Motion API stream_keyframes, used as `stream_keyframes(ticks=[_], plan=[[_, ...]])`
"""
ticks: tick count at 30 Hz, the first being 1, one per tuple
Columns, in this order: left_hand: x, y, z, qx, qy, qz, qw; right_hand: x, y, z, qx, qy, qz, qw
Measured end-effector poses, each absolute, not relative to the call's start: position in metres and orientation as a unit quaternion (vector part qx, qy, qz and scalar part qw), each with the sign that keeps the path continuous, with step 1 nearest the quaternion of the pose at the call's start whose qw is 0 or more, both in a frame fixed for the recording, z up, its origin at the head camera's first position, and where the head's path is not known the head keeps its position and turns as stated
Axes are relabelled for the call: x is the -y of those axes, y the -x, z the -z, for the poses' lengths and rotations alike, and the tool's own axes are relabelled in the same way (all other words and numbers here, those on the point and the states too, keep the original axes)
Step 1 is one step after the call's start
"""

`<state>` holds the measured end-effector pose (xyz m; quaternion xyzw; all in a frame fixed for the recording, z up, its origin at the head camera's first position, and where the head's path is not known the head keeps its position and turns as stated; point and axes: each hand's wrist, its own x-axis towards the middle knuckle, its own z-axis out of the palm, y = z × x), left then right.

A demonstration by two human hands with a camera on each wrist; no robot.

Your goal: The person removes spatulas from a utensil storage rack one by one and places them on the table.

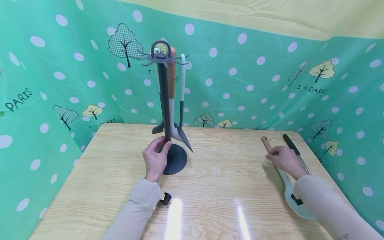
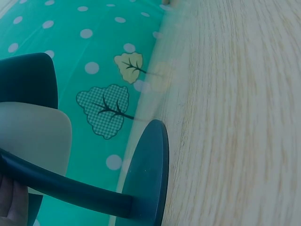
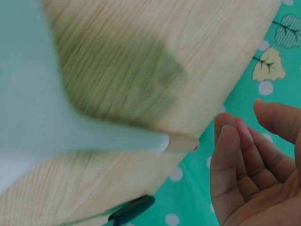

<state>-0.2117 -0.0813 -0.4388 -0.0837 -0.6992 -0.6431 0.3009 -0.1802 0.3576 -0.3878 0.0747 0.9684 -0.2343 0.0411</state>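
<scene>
My left hand [image 1: 156,158] grips the dark pole of a utensil stand [image 1: 164,100] low down, just above its round base [image 1: 175,161]. From the stand's hooks hang several utensils, among them one with a brown handle [image 1: 172,78] and one with a pale handle [image 1: 182,78] and dark head. On the right, my right hand [image 1: 285,160] hovers over a pale-green cooking utensil [image 1: 300,208] with a wooden handle end and wide head. In the right wrist view, this hand [image 3: 256,165] holds nothing; its fingers are loosely bent, the thumb apart. My sleeve hides part of the wide head.
Beside the pale-green utensil lies a tool with a black handle [image 1: 291,144] and metal shaft, partly behind my right arm. The wooden table [image 1: 222,166] meets a green dotted cloth [image 1: 252,76] at its back and sides.
</scene>
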Motion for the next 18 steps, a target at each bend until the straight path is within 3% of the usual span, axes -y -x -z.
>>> stream_keyframes(ticks=[9, 18], plan=[[0.082, 0.212, 0.44, 0.7, 0.082, 0.642, 0.301, -0.328, 0.185, 0.388, -0.961, -0.032, 0.275, 0.017], [0.082, 0.213, 0.44, 0.7, 0.081, 0.643, 0.3, -0.307, 0.193, 0.386, -0.951, -0.005, 0.306, 0.034]])
